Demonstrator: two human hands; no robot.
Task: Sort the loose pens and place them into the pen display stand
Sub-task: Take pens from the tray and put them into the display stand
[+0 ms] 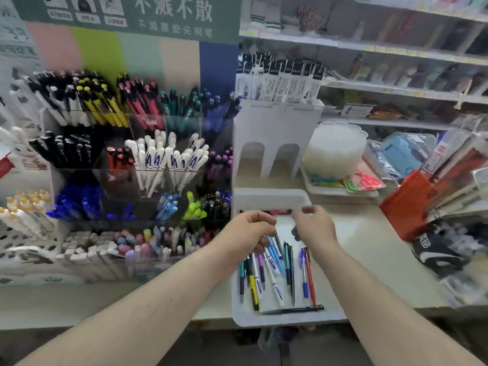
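Observation:
A white tray (330, 317) lies on the counter edge with several loose pens (274, 281) in it: blue, white, teal, yellow, red and black. My left hand (247, 231) is curled over the upper ends of a bunch of these pens and grips them as they fan out below it. My right hand (315, 228) is at the tray's raised far rim (272, 199), with thumb and forefinger pinching its lower edge. The clear tiered pen display stand (132, 159) stands to the left, with pens sorted by colour in its compartments.
A white cardboard holder (274, 133) with packaged refills stands behind the tray. A stack of clear plastic items (334, 151), a red bag (406, 207) and packaged goods crowd the right. Erasers (87, 247) fill the bins at the stand's front.

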